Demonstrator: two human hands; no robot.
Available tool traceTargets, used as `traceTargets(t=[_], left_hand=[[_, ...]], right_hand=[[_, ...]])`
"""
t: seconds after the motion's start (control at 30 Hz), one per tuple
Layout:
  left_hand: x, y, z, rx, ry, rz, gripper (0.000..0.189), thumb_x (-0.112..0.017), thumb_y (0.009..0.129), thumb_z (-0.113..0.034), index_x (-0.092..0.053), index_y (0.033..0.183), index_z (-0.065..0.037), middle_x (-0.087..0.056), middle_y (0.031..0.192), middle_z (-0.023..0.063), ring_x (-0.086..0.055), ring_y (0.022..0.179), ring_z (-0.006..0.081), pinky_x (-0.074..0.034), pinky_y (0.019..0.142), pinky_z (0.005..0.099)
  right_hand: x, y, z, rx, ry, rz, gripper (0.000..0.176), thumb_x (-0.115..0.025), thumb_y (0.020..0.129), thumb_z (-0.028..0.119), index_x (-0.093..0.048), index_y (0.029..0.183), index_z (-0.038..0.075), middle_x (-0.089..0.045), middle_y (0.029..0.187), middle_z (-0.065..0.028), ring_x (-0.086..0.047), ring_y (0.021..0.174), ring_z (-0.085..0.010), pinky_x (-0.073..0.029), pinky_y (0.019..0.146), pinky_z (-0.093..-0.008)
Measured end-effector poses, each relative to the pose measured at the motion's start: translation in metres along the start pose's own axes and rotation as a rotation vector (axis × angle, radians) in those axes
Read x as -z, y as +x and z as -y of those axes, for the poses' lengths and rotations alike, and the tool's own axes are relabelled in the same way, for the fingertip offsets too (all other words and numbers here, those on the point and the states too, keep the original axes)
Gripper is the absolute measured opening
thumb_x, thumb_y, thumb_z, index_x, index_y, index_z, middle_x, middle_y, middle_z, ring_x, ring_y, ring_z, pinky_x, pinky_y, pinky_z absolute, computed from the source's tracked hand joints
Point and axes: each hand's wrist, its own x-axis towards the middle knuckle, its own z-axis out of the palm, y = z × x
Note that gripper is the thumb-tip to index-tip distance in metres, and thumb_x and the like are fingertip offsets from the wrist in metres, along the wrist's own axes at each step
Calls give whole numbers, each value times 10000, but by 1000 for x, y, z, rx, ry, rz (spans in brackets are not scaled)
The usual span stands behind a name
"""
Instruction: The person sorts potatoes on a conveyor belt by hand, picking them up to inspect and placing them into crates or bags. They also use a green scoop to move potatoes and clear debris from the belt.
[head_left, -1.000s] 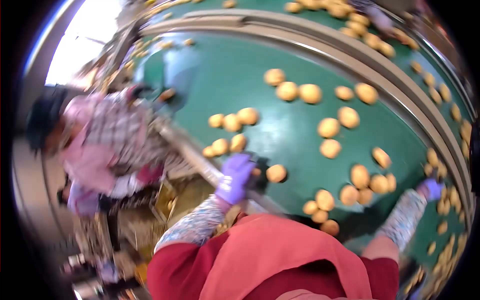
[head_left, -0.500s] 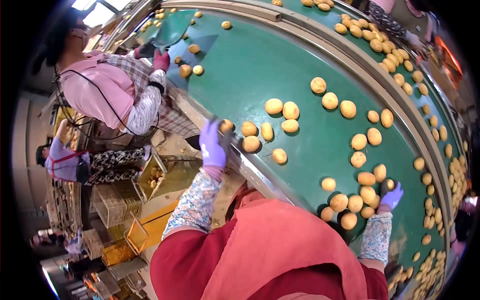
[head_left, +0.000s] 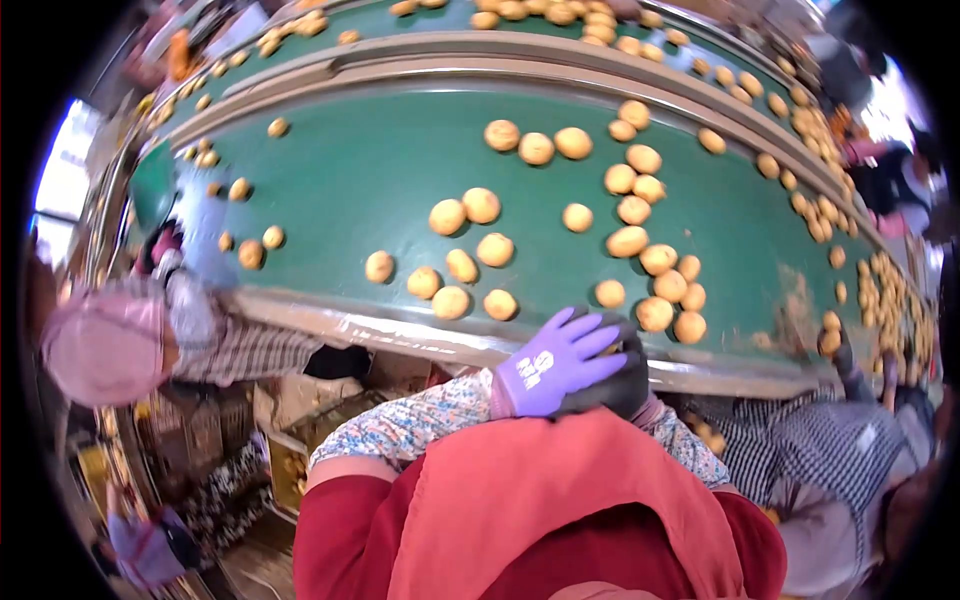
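Observation:
My left hand (head_left: 555,368), in a purple glove, lies across my right hand near the belt's front edge. Its fingers curve over a potato (head_left: 609,349), of which only a yellow sliver shows between the gloves. The dark grey palm side of my right hand's glove (head_left: 625,385) cups that potato from beneath and behind; most of its fingers are hidden. Just beyond my hands, a loose potato (head_left: 609,293) rests on the green conveyor belt (head_left: 350,180). A potato cluster (head_left: 669,286) lies to the right, and another potato (head_left: 451,302) to the left.
A metal rail (head_left: 430,345) borders the belt before me. At left, a person in a pink cap (head_left: 105,340) reaches over it near a green scoop (head_left: 153,185). At right, a person in a checked apron (head_left: 840,450) works alongside. Another belt with potatoes (head_left: 560,14) runs behind.
My view has swung to the right. My hands, far apart before, have come together at the belt's edge, the right one bringing its potato. My left hand has left the rail.

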Motion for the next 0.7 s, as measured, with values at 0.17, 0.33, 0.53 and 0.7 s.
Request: traceTargets(t=[0.17,0.33,0.53,0.7], left_hand=[[32,-28,16,123,-175,-5,464,-777,687,-139,-613,1109,-34,-571,1120,182,-564,996,407,-462,850,482],[45,-103,64,470,-58,-150,480,-714,832,-82,-572,1283,-1,-559,1339,237,-551,1173,442,-456,1000,491],[37,-72,83,395,47,145,493,-710,809,-155,-590,1280,-73,-564,1319,180,-563,1146,412,-464,956,482],[63,-113,131,335,235,207,462,-706,766,-185,-625,1219,-138,-555,1312,140,-521,1192,384,-421,970,521]], right_hand=[[11,-80,-21,-494,1134,-117,506,-484,986,539,-589,1257,124,-653,1156,-87,-629,1061,-272,-547,783,-365],[61,-143,-108,-527,920,-631,318,-556,991,409,-562,1151,134,-634,1025,-68,-620,1009,-252,-533,749,-366],[50,-58,-188,-515,842,-822,338,-553,986,349,-583,1208,97,-661,1133,-88,-628,1095,-235,-532,941,-364],[73,-82,-188,15,-610,188,278,-517,1012,286,-606,1120,46,-628,1009,-52,-616,932,-213,-488,797,-373]])
